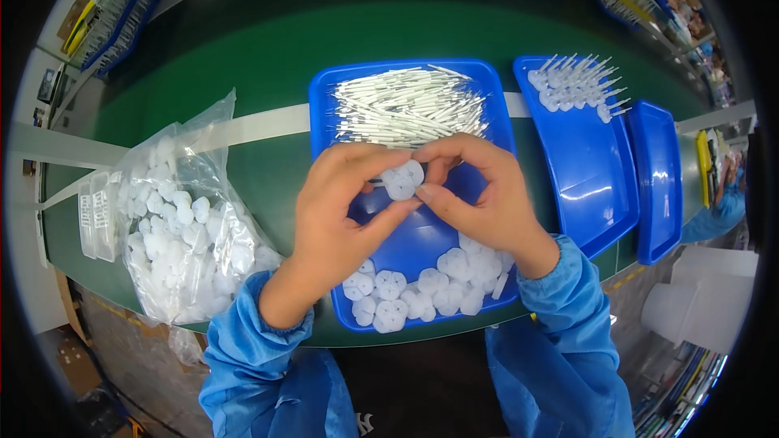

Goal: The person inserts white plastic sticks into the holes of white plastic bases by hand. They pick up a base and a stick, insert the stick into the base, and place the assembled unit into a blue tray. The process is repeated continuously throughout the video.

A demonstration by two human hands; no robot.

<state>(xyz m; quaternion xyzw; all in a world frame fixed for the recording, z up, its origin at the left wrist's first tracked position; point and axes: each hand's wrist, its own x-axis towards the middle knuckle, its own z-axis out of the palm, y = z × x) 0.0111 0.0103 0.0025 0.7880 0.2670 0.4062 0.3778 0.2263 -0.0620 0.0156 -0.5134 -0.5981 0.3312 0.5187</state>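
At the centre of the frame, a scalloped white disc (402,181) is pinched between the fingertips of both hands. The left hand (329,207) has its thumb and index finger closed on the disc's left side; the right hand (505,199) grips its right side, the thumb at the lower edge. Around them lies a blue tray (406,239), with a heap of thin white sticks (406,105) at its top and loose white discs (389,316) along its bottom edge. Left of centre, a clear plastic bag (182,255) full of similar discs rests on the green table (268,45). Toward the upper right, discs with sticks standing in them (568,85) fill the top of a second blue tray (588,186), just beside a narrower blue tray (661,186).
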